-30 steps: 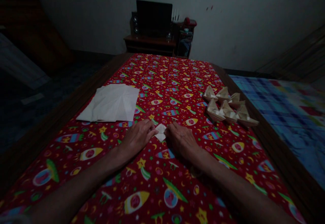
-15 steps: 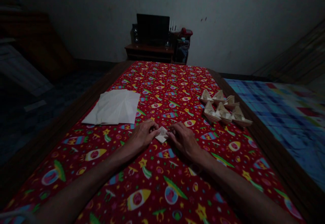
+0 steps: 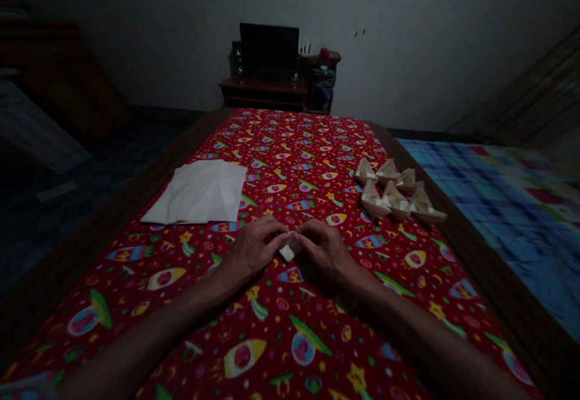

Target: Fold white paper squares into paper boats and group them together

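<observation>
A small folded piece of white paper lies just above the red cloth, pinched from both sides at its upper edge. My left hand is closed on its left side, thumb in front and fingers behind. On the right side my right hand grips it the same way, its fingertips almost meeting the left ones. The fingers cover the paper's upper part. To the right stand several folded paper boats in two rows. A fanned stack of flat white paper sheets lies to the left.
A red patterned cloth covers the long wooden table, whose dark edge shows at the right. Beyond the far end stand a monitor and speakers on a low desk. A blue checked mat lies on the right.
Both hands have drawn closer together over the folded paper, and the fingers now cover more of its upper part. The whole view has shifted slightly; the stack and the boats stay put.
</observation>
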Demonstrator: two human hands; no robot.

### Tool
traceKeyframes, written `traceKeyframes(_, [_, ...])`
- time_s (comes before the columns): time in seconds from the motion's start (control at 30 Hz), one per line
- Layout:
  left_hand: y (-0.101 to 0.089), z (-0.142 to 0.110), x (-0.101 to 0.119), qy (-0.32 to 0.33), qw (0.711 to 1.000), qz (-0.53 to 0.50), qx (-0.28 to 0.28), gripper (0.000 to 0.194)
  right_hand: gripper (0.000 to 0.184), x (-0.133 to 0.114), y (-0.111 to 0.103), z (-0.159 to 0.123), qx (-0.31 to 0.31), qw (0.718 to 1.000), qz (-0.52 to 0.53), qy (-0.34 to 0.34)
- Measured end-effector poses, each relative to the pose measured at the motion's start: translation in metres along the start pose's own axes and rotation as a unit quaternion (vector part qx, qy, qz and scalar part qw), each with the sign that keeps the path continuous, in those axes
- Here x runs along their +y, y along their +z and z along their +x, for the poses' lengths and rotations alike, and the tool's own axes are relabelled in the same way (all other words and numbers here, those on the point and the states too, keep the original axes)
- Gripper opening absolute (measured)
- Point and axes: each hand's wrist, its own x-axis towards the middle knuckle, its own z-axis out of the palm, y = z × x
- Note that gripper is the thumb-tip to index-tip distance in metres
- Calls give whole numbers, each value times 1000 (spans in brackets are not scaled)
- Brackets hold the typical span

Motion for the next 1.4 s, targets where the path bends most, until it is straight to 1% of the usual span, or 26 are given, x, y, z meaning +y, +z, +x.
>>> traceKeyframes(0.23, [-1, -2, 5, 21, 999, 29, 14, 7, 10, -10, -3, -3, -8, 998, -46, -42])
traceKeyframes(0.3, [-1, -2, 6, 28, 999, 37, 21, 7, 10, -14, -3, -4, -7, 997, -62, -45])
traceKeyframes(0.43, [-1, -3, 6, 43, 997, 46, 36, 8, 11, -18, -1, -6, 15, 994, -93, -50])
traceKeyframes(0.53, [-3, -3, 6, 45, 997, 50, 37, 10, 10, -18, -1, -6, 27, 994, -101, -40])
traceKeyframes(0.63, [-10, -2, 3, 14, 998, 50, 43, 11, 9, -14, -3, -4, 49, 995, -91, -11])
traceKeyframes(0.73, [-18, -1, -6, -32, 995, 61, 68, 12, 8, -7, -10, -1, 89, 992, -88, 20])
traceKeyframes(0.83, [-23, -1, -19, -43, 993, 78, 78, 13, 9, 2, -19, 0, 108, 989, -101, 29])
traceKeyframes(0.97, [-23, -2, -33, -21, 995, 93, 40, 14, 10, 14, -28, -2, 82, 985, -150, 15])
traceKeyframes(1.07, [-20, -4, -37, -11, 995, 97, 15, 15, 10, 17, -30, -3, 54, 981, -186, -6])
traceKeyframes(1.2, [-17, -6, -40, -8, 995, 96, 7, 14, 8, 14, -30, -1, 25, 979, -203, -13])
traceKeyframes(1.3, [-16, -7, -40, -3, 996, 94, 1, 13, 11, 9, -28, 2, -21, 976, -215, -37])
traceKeyframes(1.37, [-16, -7, -39, -2, 996, 93, -3, 13, 18, 7, -25, 2, -44, 972, -224, -54])
traceKeyframes(1.4, [-16, -7, -38, -1, 996, 94, -4, 12, 27, 6, -24, 2, -48, 972, -222, -61])
